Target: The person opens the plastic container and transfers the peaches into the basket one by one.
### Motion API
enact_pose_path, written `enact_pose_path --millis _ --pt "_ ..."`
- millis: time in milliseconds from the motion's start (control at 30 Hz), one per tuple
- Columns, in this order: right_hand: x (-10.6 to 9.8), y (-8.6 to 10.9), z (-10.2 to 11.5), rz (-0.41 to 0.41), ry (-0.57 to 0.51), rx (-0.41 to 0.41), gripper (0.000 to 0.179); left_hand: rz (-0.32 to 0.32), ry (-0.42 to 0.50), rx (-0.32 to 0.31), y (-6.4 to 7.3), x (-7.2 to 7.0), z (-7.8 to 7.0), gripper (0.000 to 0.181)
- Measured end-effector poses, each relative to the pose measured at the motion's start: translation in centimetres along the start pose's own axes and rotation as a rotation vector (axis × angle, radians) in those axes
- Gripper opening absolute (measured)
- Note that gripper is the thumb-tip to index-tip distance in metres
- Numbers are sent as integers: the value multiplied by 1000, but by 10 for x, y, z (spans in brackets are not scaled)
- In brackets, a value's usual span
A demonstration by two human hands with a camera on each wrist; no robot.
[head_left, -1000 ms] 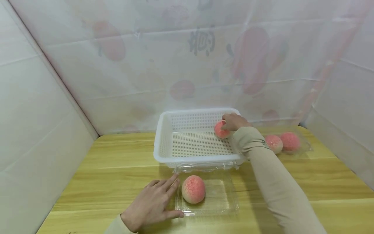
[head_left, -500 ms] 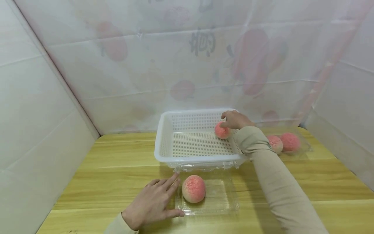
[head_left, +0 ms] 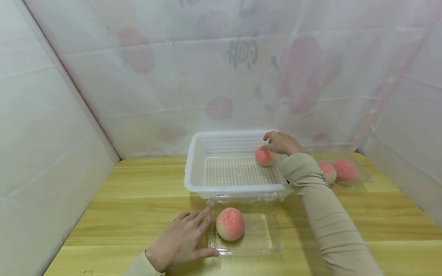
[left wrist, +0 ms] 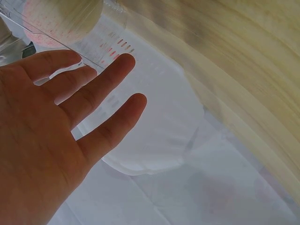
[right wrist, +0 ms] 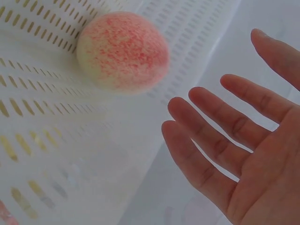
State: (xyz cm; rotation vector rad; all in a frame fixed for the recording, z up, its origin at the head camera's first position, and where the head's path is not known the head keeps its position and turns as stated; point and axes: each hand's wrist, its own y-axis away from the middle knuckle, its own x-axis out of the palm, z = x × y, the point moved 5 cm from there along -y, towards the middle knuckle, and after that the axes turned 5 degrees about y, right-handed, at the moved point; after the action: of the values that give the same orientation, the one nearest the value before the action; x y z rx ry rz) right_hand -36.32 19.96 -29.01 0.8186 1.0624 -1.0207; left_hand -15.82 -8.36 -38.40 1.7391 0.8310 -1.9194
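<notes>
A pink-and-cream peach [head_left: 265, 156] lies in the back right corner of a white perforated plastic basket [head_left: 238, 188]. My right hand [head_left: 284, 143] is just above and to the right of it; in the right wrist view the fingers are spread and apart from the peach [right wrist: 123, 51]. My left hand [head_left: 181, 240] lies flat at the left side of a clear plastic clamshell box [head_left: 260, 232], fingertips and thumb at its edge. Inside this box, on the left, sits another peach [head_left: 230, 224].
Two more peaches, one pale pink [head_left: 328, 173] and one deeper pink [head_left: 345, 171], sit in a second clear box [head_left: 364, 177] to the right of the basket, partly behind my right sleeve. Printed white sheeting [head_left: 172, 96] walls in the wooden table [head_left: 138, 207] at the back and sides.
My right hand has loosened from the peach in the basket and drawn slightly up and right, its fingers spreading. The peach stays in the corner. My left hand keeps its place.
</notes>
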Motion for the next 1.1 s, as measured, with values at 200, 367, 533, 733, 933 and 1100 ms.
enact_pose_path --millis 200,367,533,733,933,1100 --pt "-7 2 1 -1 -10 6 52 -10 -5 0 -1 -1 1 87" --pt "-12 3 3 -11 -1 4 52 -8 1 -1 -1 0 2 87" --pt "-16 6 8 -3 -8 0 52 -6 -2 -6 -1 0 3 87" --pt "-21 11 12 -9 -11 -6 53 -4 0 -16 -1 0 5 88" --pt "-29 20 17 -44 4 -28 54 -4 -5 -13 -2 0 4 88" --pt "-32 30 21 -68 11 -47 53 0 -2 -7 -3 0 3 88"
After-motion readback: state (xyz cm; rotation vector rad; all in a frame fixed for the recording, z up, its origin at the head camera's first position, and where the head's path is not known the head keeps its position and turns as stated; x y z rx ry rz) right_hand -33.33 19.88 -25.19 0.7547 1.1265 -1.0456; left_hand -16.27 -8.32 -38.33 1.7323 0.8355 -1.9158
